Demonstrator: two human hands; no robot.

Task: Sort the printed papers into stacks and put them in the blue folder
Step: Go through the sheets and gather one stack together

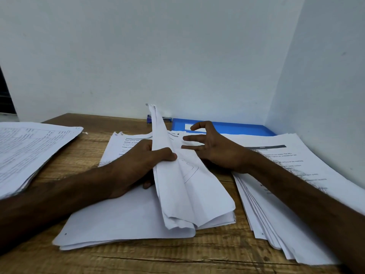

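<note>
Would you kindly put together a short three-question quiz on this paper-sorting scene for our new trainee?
1. True or false: the blue folder lies at the far side of the table.
2. What does the left hand grip? A) a pen B) a bent bundle of papers C) nothing
3. Fill in: the right hand has its fingers ____ (spread, or curled into a fist).
Key: 1 true; 2 B; 3 spread.
</note>
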